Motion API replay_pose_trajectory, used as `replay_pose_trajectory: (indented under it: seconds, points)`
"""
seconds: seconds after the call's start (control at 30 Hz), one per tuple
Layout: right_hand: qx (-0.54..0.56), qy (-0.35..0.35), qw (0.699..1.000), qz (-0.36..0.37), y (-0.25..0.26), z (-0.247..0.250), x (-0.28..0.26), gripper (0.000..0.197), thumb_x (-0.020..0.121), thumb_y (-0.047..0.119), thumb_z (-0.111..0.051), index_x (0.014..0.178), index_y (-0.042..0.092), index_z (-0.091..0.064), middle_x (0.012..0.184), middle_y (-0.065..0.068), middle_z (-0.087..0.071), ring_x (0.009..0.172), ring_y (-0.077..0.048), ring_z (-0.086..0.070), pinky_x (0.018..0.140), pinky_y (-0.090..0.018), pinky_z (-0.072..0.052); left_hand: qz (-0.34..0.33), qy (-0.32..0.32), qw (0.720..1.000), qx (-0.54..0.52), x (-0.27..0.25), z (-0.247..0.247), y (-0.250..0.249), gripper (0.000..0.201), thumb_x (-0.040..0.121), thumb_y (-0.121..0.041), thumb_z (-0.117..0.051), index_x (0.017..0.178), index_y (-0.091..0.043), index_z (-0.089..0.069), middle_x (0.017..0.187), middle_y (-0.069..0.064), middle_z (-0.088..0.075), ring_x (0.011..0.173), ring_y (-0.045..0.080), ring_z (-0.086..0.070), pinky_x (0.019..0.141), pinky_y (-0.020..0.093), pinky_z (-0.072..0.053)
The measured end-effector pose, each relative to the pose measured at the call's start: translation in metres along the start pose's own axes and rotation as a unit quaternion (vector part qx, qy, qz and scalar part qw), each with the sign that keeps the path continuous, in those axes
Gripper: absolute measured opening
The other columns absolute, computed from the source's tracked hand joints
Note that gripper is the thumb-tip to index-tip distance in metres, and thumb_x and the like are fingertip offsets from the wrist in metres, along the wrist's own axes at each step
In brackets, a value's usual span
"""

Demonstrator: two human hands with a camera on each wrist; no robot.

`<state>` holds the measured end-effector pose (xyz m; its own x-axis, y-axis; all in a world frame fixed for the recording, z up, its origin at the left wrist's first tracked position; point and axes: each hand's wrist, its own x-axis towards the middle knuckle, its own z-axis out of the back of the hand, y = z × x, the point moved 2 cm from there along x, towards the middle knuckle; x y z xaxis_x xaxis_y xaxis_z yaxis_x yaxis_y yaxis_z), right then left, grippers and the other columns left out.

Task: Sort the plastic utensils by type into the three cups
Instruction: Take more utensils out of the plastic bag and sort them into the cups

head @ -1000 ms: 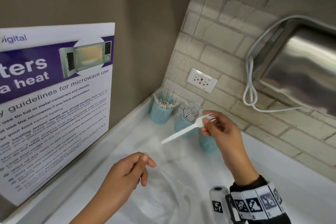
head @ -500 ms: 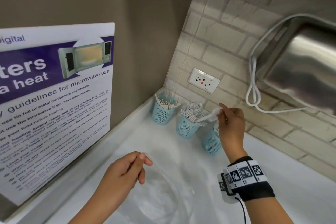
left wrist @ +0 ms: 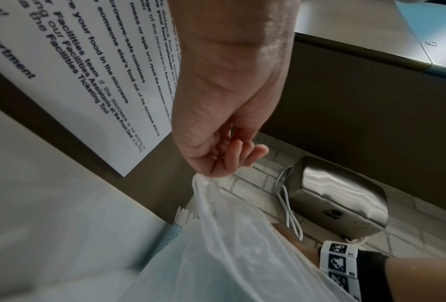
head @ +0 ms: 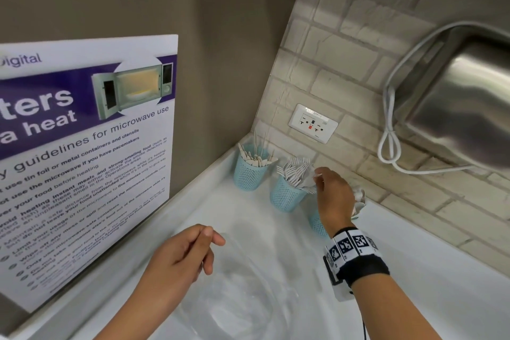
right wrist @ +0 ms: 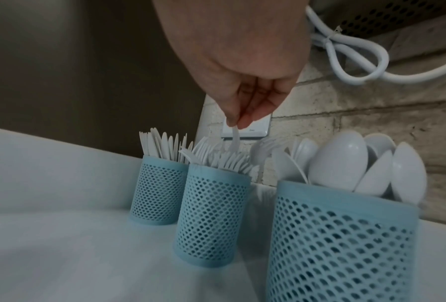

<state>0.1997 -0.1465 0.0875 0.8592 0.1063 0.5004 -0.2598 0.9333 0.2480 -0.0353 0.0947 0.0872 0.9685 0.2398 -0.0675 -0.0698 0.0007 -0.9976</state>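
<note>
Three blue mesh cups stand in the counter corner. The left cup (head: 248,174) (right wrist: 158,190) holds white knives, the middle cup (head: 285,194) (right wrist: 211,214) holds forks, and the right cup (right wrist: 340,245) holds spoons (right wrist: 337,165). In the head view my forearm hides most of the right cup (head: 317,225). My right hand (head: 329,188) (right wrist: 238,122) hovers over the middle cup and pinches the top of a white fork (right wrist: 235,141) whose lower end is down among the other forks. My left hand (head: 187,251) (left wrist: 216,163) pinches the edge of a clear plastic bag (head: 242,292) (left wrist: 229,245) on the counter.
A microwave guideline poster (head: 82,160) leans on the left wall. A white socket (head: 313,123) sits in the brick wall behind the cups. A steel appliance (head: 463,99) with a looped white cord (head: 389,146) hangs at the right. The white counter (head: 427,270) runs rightwards.
My right hand carried the fork from mid-air above the counter to the middle cup and lowered it in among the forks. The left hand kept hold of the bag.
</note>
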Motion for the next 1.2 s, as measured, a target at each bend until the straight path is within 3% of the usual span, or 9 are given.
replay_pose_trajectory:
  seconds: [0.13,0.3,0.53,0.7,0.87,0.97,1.03,1.1,1.2]
  points:
    - [-0.022,0.015,1.0,0.014,-0.001,-0.01,-0.002,0.013,0.087,0.004,-0.059,0.091,0.01,-0.07,0.078,-0.01,-0.07,0.075,-0.03,-0.062,0.067,-0.034,-0.047,-0.005,-0.014,1.0,-0.006,0.0,0.005,-0.003,0.035,0.097,-0.025,-0.045,0.071,-0.028,-0.068,0.051,0.001,-0.051,0.05,0.015,-0.035,0.045,0.015,-0.031]
    - [-0.067,0.004,0.995,0.078,-0.001,-0.016,-0.007,0.027,0.066,-0.009,-0.073,0.084,0.011,-0.075,0.076,-0.007,-0.072,0.073,-0.031,-0.06,0.068,-0.035,-0.05,-0.002,-0.025,1.0,-0.017,0.003,0.009,-0.002,0.034,0.097,-0.024,-0.046,0.072,-0.027,-0.068,0.051,0.001,-0.05,0.048,0.013,-0.035,0.044,0.015,-0.03]
    - [-0.037,0.022,0.998,0.04,-0.002,-0.019,-0.019,0.031,0.079,0.005,-0.066,0.108,0.014,-0.07,0.108,-0.011,-0.061,0.099,-0.035,-0.051,0.089,-0.036,-0.029,-0.013,-0.037,0.999,0.008,0.013,0.013,-0.003,0.033,0.097,-0.023,-0.046,0.074,-0.026,-0.069,0.053,0.001,-0.053,0.05,0.015,-0.036,0.044,0.016,-0.031]
    - [0.096,0.004,0.993,0.063,0.021,-0.008,-0.038,0.035,0.081,0.001,-0.065,0.115,0.011,-0.066,0.109,-0.012,-0.06,0.102,-0.03,-0.053,0.087,-0.033,-0.04,-0.025,-0.036,0.999,0.022,0.028,0.002,-0.009,0.022,0.096,-0.015,-0.049,0.09,-0.02,-0.07,0.066,-0.001,-0.065,0.049,0.007,-0.047,0.046,0.015,-0.037]
    - [0.218,0.124,0.966,0.058,0.051,-0.022,-0.052,0.036,0.09,0.011,-0.058,0.126,0.016,-0.058,0.113,0.001,-0.054,0.099,-0.014,-0.059,0.089,-0.03,-0.048,0.005,-0.009,1.0,0.024,0.059,-0.013,-0.007,0.026,0.094,-0.007,-0.051,0.11,-0.025,-0.061,0.093,-0.001,-0.071,0.073,0.011,-0.063,0.057,0.019,-0.047]
    - [0.215,0.203,0.952,0.082,0.066,-0.039,-0.056,0.047,0.094,0.021,-0.056,0.139,0.014,-0.045,0.131,-0.003,-0.049,0.121,-0.017,-0.05,0.104,-0.024,-0.038,0.027,-0.003,0.998,0.059,0.087,-0.021,0.001,0.029,0.092,-0.013,-0.055,0.118,-0.027,-0.054,0.109,-0.002,-0.064,0.091,0.024,-0.064,0.077,0.03,-0.053]
    - [0.203,0.249,0.944,0.076,0.075,-0.049,-0.052,0.055,0.096,0.027,-0.053,0.146,0.01,-0.033,0.144,-0.006,-0.04,0.135,-0.019,-0.038,0.108,-0.019,-0.026,0.034,-0.008,0.994,0.099,0.108,-0.026,0.011,0.034,0.093,-0.013,-0.053,0.125,-0.025,-0.05,0.115,-0.003,-0.06,0.092,0.022,-0.061,0.088,0.033,-0.049]
    - [0.204,0.266,0.941,0.054,0.08,-0.059,-0.046,0.063,0.098,0.032,-0.05,0.149,0.008,-0.024,0.151,-0.009,-0.031,0.141,-0.02,-0.028,0.113,-0.022,-0.019,0.032,-0.022,0.985,0.166,0.13,-0.03,0.019,0.039,0.093,-0.012,-0.05,0.131,-0.02,-0.047,0.118,0.0,-0.058,0.1,0.017,-0.056,0.091,0.028,-0.045]
    - [0.212,0.264,0.941,0.007,0.084,-0.073,-0.034,0.069,0.097,0.036,-0.049,0.151,0.007,-0.017,0.155,-0.012,-0.024,0.143,-0.023,-0.023,0.117,-0.032,-0.02,0.027,-0.021,0.967,0.253,0.166,-0.039,0.027,0.039,0.092,-0.007,-0.045,0.131,-0.01,-0.047,0.12,0.01,-0.057,0.107,0.024,-0.056,0.086,0.027,-0.045]
